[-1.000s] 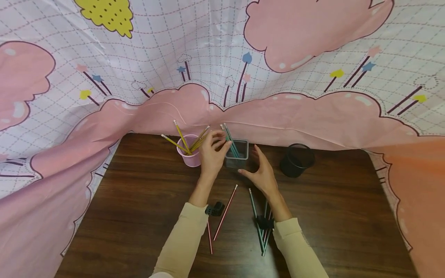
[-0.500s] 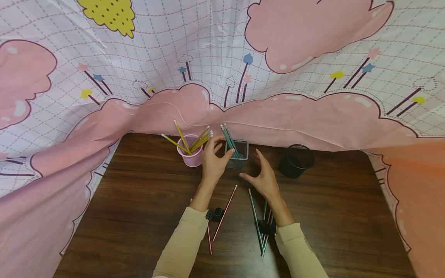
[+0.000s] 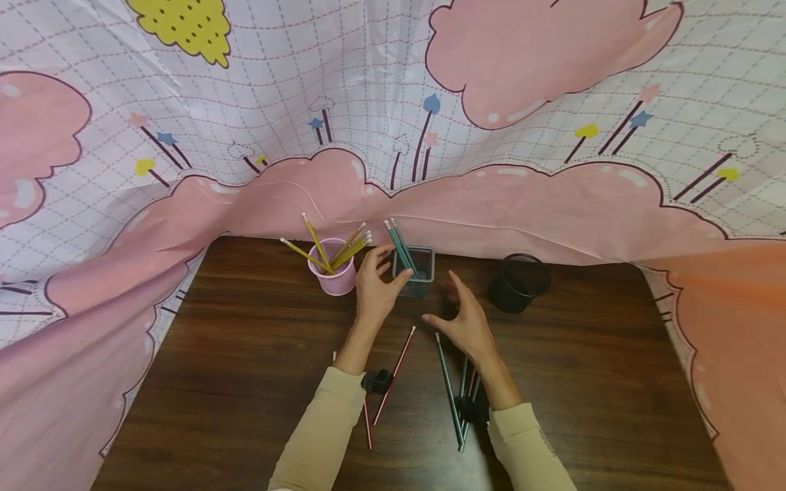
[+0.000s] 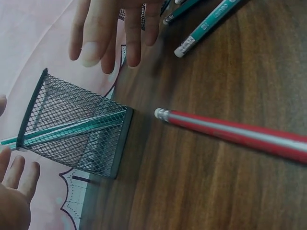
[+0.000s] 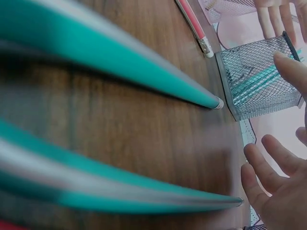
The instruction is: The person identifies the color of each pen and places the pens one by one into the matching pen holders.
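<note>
A square dark mesh pencil holder (image 3: 422,278) stands at the back middle of the table, with several green pencils (image 3: 400,244) leaning in it. My left hand (image 3: 376,290) is raised at its left side, fingers loosely bent and gripping nothing. On the other side, my right hand (image 3: 468,324) spreads thumb and fingers apart, a little way off the holder. The left wrist view shows the mesh holder (image 4: 72,127) between both hands, with space around it. From the right wrist, green pencils (image 5: 144,67) on the table lie close to the camera, and the right hand (image 5: 283,191) holds nothing.
Left of the holder is a pink cup (image 3: 340,281) with several yellow pencils (image 3: 316,239). A round black mesh holder (image 3: 516,290) stands to the right. Red pencils (image 3: 396,375) and green pencils (image 3: 448,385) lie in front on the wooden table (image 3: 602,382). Patterned cloth (image 3: 522,204) hangs behind.
My left hand has drawn slightly down and toward me, uncovering more yellow pencil ends. My right hand has eased slightly back from the square holder. The containers and pencils stay in place.
</note>
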The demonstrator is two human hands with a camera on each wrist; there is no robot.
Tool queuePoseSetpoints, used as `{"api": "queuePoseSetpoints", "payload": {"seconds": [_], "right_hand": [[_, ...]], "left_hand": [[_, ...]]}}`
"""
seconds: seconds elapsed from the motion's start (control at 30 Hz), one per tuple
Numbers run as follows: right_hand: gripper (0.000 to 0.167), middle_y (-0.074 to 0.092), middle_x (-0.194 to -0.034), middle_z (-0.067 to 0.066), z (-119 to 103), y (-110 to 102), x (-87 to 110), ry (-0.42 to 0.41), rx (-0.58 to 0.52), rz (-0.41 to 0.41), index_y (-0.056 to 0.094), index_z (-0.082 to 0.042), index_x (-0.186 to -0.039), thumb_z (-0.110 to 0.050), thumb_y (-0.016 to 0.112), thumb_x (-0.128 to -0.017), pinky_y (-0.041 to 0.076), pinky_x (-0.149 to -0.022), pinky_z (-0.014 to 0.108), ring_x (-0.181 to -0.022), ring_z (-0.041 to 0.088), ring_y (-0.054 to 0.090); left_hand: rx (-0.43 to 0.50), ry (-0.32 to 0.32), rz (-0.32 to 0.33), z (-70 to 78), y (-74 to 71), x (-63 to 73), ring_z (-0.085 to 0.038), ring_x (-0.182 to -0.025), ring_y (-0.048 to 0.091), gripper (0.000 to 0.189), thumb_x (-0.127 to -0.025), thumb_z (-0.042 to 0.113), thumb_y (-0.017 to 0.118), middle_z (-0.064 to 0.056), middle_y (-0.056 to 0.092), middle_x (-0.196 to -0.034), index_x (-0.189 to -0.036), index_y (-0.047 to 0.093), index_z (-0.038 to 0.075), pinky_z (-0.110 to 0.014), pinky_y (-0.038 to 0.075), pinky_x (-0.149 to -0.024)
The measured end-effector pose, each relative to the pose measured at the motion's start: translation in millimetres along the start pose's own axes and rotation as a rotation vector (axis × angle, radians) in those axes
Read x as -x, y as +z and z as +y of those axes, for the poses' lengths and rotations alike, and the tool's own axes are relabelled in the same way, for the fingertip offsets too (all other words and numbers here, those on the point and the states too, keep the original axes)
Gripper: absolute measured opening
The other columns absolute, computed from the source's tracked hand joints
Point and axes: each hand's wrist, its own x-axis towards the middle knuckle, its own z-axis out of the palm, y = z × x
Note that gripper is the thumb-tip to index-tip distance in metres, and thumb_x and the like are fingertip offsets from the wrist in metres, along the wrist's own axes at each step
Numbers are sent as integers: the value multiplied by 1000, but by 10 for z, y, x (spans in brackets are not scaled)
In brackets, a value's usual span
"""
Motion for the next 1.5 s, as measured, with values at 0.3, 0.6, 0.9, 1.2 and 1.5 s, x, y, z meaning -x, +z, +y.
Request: {"api": "queuePoseSetpoints", "payload": {"seconds": [0.3,0.6,0.9,1.2,1.5], "right_hand": [[100,53,-139,17,13,4,50,-6,41,-4,30,-15,-156,-30,88,-76,49,-96,53,-116,36,58],[100,54,-138,15,3,-9,104,-8,34,-36,31,-17,-156,-29,88,-76,51,-92,53,-113,36,61],[98,54,-138,14,15,-6,170,-11,28,-52,31,-16,-156,-28,88,-77,52,-91,53,-113,34,60],[89,57,-134,10,30,-3,236,-1,85,-65,42,-18,-151,-32,88,-76,54,-87,49,-108,30,62],[68,64,-115,9,-19,-21,297,-6,156,-113,60,-11,-136,-28,88,-76,57,-82,43,-100,25,66]], "left_hand": [[6,-54,-28,-301,33,-3,-35,-123,56,64,-75,5,87,-20,58,-128,-130,56,-2,-52,50,-97],[8,-142,-114,-340,17,-40,-28,-130,52,80,-77,17,87,-9,51,-143,-144,44,7,-48,47,-103],[-21,-199,-135,-370,27,-47,-27,-130,52,80,-77,19,87,-14,54,-141,-145,46,7,-44,47,-103],[-63,-228,-177,-416,20,-71,-26,-131,51,80,-77,21,87,-14,53,-141,-145,47,7,-36,50,-101],[-87,-265,-232,-438,19,-64,-26,-132,49,86,-77,27,88,-14,51,-145,-147,43,7,-41,46,-105]]}}
